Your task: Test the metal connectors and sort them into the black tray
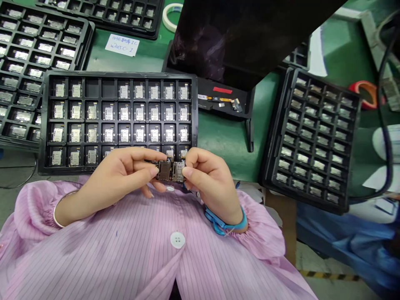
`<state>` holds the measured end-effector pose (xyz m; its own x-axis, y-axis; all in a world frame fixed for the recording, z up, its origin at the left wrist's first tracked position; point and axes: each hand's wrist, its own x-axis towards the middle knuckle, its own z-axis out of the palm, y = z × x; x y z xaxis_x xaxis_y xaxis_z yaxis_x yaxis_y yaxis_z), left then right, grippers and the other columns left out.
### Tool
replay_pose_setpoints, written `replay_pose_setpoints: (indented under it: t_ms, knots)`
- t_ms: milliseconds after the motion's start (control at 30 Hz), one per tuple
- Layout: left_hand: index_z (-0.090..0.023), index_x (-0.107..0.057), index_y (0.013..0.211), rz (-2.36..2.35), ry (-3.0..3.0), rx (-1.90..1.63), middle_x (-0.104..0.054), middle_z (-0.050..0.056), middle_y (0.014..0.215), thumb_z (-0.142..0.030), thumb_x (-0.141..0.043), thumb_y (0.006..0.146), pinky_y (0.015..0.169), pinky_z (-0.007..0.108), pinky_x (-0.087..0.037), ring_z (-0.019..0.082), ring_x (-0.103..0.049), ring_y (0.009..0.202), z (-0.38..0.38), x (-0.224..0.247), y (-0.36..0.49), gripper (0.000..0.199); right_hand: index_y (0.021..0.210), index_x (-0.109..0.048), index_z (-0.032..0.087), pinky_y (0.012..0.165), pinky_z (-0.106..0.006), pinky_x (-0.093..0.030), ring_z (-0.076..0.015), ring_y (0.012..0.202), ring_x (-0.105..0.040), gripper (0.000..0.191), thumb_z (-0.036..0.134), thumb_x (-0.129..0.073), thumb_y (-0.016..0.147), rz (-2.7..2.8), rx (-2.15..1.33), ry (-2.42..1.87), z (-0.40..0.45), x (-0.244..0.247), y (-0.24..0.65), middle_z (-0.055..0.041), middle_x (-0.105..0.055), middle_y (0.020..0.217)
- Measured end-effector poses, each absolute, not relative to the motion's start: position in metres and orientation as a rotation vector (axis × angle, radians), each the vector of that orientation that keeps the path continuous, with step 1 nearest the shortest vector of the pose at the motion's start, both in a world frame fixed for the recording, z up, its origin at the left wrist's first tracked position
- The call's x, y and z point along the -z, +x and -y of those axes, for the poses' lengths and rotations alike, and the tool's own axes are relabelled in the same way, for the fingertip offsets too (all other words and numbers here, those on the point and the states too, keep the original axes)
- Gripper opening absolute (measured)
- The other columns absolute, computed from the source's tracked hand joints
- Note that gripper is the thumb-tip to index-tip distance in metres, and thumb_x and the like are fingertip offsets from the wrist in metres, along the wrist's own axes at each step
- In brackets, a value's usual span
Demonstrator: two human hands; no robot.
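Between finger and thumb, my left hand [129, 171] grips a small circuit board [164, 171] with a dark brown metal shield, at its left end. My right hand [208, 179] pinches the right end, beside a silver metal card holder [178, 171]. I cannot tell whether this is one board or two held edge to edge. Both hands are just over the front edge of a black compartment tray [43, 125], which holds rows of small boards with silver card holders. Two pockets in its back row show bare black plastic. My fingers hide part of its front row.
More filled trays stand at the left [89, 46] and right [271, 137]. A dark screen [237, 37] leans over a black stand [250, 108] holding a flex cable [215, 99]. A handwritten label [122, 45], white tape roll [168, 18] and red tape roll [364, 93] lie on the green table.
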<state>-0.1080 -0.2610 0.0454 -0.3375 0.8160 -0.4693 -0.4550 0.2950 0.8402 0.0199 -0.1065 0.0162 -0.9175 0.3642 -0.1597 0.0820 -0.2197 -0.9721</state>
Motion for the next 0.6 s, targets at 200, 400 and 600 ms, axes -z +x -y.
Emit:
replay_pose_setpoints:
  t_ms: [200,400,600]
  knots:
    - [-0.017,-0.067,0.106,-1.377,0.39,-1.383,-0.076,0.001,0.075,-0.015,-0.062,0.09,0.058,0.012,-0.056,0.01,-0.071,0.063,0.2619,-0.0476,-0.1066,0.017,0.066,-0.048,0.019,0.043,-0.019,-0.032,-0.0055,0.043,-0.041,0.019,0.021,-0.06,0.081,1.804,-2.287,-0.538,0.1074,-0.0194,0.0198,0.0073,-0.047,0.052]
    - [-0.019,-0.068,0.104,-1.368,0.376,-1.407,-0.076,0.0,0.075,-0.015,-0.063,0.089,0.057,0.012,-0.057,0.012,-0.072,0.065,0.2587,-0.0486,-0.1071,0.016,0.066,-0.049,0.019,0.043,-0.02,-0.033,-0.0059,0.043,-0.043,0.019,0.022,-0.06,0.081,1.768,-2.289,-0.548,0.1079,-0.0217,0.0185,0.0078,-0.046,0.05]
    - [-0.019,-0.069,0.105,-1.377,0.373,-1.397,-0.075,0.0,0.069,-0.016,-0.064,0.089,0.058,0.014,-0.057,0.014,-0.073,0.069,0.2593,-0.0473,-0.1062,0.017,0.066,-0.05,0.019,0.044,-0.019,-0.033,-0.0053,0.043,-0.041,0.018,0.02,-0.058,0.082,1.75,-2.282,-0.52,0.1085,-0.0227,0.0192,0.0081,-0.045,0.051]
